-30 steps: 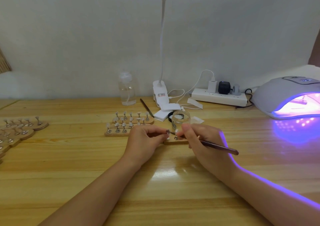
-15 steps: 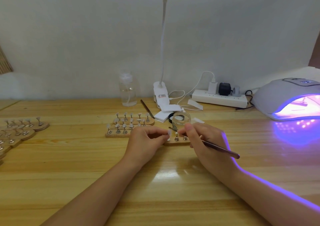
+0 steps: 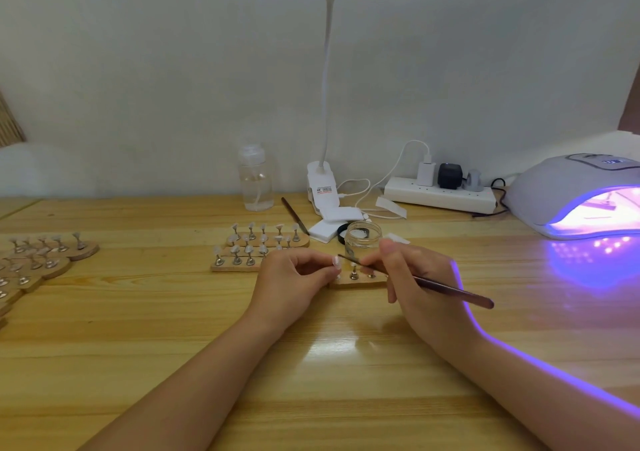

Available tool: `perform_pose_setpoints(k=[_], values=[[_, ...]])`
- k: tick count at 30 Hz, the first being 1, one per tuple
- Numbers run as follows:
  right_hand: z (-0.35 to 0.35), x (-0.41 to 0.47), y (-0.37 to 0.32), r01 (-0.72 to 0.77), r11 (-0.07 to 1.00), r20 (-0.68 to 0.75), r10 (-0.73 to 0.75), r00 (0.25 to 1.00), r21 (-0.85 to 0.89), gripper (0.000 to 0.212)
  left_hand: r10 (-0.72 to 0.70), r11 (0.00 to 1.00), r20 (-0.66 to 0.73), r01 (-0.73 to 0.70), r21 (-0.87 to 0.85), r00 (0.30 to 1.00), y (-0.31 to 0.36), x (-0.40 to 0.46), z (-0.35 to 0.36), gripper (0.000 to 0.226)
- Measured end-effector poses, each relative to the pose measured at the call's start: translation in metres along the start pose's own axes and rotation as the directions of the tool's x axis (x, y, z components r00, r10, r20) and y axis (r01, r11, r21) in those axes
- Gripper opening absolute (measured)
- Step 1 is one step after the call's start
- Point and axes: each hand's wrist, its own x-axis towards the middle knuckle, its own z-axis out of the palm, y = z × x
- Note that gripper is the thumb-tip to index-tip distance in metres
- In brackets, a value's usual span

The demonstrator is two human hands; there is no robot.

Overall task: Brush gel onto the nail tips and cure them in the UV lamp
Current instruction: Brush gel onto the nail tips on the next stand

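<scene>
Head view: my left hand [image 3: 294, 277] pinches a nail tip [image 3: 335, 261], right hand [image 3: 412, 277] grips the brush [image 3: 415, 279]. Wobbling, I think, could smear gel.

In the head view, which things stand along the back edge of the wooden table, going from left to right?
Clear plastic bottle → white clip base of the desk lamp → white power strip with plugs → white UV nail lamp glowing purple.

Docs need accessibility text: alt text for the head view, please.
Over a wooden table, the left hand pinches a nail tip while the right hand holds a brush to it. A glass jar stands just behind, and a UV lamp glows purple at right.
</scene>
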Motion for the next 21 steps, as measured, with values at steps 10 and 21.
perform_pose_setpoints(k=[10, 21], values=[[0.0001, 0.0006, -0.0015, -0.026, 0.999, 0.028, 0.025, 0.999, 0.027, 0.033, 0.012, 0.999, 0.017, -0.011, -0.041, 1.0, -0.0014, 0.0009, 0.0001, 0.012], [-0.0006, 0.002, -0.0041, -0.139, 0.978, -0.117, 0.158, 0.98, 0.152, 0.038, 0.01, 0.996, 0.009, -0.011, 0.092, 1.0, -0.0049, 0.0048, 0.0029, 0.019]])
